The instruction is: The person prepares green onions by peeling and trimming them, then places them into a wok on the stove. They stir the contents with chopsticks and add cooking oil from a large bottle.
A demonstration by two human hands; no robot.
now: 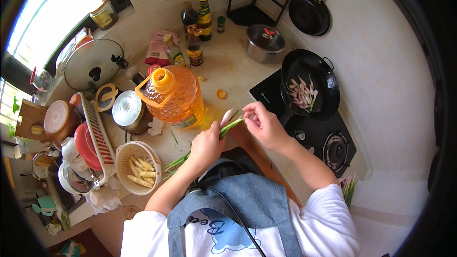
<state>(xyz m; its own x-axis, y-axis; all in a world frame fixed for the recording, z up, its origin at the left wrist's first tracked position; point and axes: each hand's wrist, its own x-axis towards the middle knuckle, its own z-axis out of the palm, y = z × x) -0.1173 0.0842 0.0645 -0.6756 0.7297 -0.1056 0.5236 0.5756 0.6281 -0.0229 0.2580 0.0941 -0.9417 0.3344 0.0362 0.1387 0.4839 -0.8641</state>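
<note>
My left hand [207, 146] is closed around a few green scallion-like stalks [186, 158], whose long leaves trail back past my wrist. A pale pinkish bulb [226, 117] sticks up above its thumb. One green stem [234, 125] runs from that fist to my right hand [266, 126], where the thumb and fingertips pinch its end; the fingers partly hide what they hold. Beyond my right hand, a black wok [323, 96] sits on the cooktop [269, 89] with several small pinkish bulbs [301, 92] in it.
A large oil jug [178, 96] with its cap off stands ahead of my left hand. Left of me are a colander [123, 182] of pale yellow finger-shaped pieces [142, 171] and a dish rack [98, 132]. A lidded pot [264, 48] and sauce bottles [194, 49] stand farther back.
</note>
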